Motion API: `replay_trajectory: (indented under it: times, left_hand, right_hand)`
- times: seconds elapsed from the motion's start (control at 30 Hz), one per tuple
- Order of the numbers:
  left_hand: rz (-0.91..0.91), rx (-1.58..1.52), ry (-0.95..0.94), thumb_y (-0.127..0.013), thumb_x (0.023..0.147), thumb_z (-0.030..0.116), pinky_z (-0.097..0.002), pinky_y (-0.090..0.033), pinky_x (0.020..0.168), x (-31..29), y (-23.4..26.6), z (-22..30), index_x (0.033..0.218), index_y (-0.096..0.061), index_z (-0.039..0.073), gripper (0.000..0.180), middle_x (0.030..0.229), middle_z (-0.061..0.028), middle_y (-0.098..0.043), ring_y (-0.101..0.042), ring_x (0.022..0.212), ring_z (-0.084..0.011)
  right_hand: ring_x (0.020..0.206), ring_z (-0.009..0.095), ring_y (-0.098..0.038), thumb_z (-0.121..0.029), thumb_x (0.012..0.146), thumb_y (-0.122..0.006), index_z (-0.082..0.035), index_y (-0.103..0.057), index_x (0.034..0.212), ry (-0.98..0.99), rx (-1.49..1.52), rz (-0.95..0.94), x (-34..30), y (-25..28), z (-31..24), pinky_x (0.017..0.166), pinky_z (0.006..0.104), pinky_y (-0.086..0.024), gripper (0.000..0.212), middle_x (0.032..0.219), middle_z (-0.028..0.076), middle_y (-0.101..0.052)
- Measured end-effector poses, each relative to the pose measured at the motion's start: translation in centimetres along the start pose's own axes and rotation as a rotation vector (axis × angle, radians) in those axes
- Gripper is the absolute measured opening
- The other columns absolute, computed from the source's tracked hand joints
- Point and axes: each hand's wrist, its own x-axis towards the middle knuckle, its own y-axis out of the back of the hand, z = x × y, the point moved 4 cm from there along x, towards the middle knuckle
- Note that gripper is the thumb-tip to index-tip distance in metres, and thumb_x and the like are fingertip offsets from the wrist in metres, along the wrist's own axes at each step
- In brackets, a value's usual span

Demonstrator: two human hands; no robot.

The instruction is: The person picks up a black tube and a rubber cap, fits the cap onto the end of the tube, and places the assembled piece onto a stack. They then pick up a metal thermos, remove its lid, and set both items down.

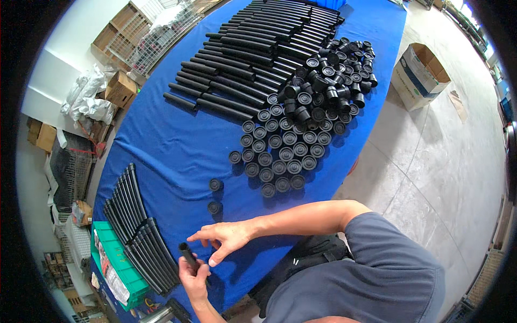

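My left hand [193, 275] is closed around a short black tube [188, 254], its hollow end pointing up and away from me. Just above and to the right, my right hand [225, 239] hovers with fingers stretched apart, holding nothing. Beyond it, two round black caps [215, 207] stand apart on the blue cloth. A larger group of the same caps [288, 138] lies farther off, partly in rows and partly heaped. To the left of my left hand, black tubes [153, 257] lie side by side in two overlapping stacks.
Many long black tubes [237, 64] cover the far part of the blue-covered table [156, 145]. A green crate [138, 285] with papers stands at the left edge, near a metal tool [161, 314]. An open cardboard box [417, 78] sits on the floor at right.
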Motion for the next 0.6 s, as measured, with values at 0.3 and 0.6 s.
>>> replay_trajectory:
  times: [0.3,0.6]
  left_hand:
    - [-0.205,0.296,0.091,-0.077,0.081,0.009,-0.0272,-0.048,0.065,0.0,-0.9,-1.4,0.093,-0.065,-0.003,0.021,0.084,-0.0042,-0.065,-0.059,0.072,-0.0105]
    - [-0.141,0.418,0.017,-0.080,0.080,0.017,-0.0320,-0.052,0.081,-1.1,-0.5,-1.7,0.110,-0.060,-0.004,0.042,0.102,-0.0130,-0.069,-0.065,0.091,-0.0173]
  right_hand:
    - [0.095,0.031,-0.060,-0.039,0.076,-0.077,-0.004,-0.059,0.130,0.144,-0.110,-0.103,-0.2,-1.3,1.0,0.086,0.0403,-0.049,0.067,0.100,0.018,-0.060]
    - [0.106,0.028,-0.060,-0.027,0.086,-0.074,-0.004,-0.068,0.119,0.163,0.066,-0.148,-0.3,-1.3,0.0,0.091,0.0383,-0.048,0.041,0.110,0.015,-0.064]
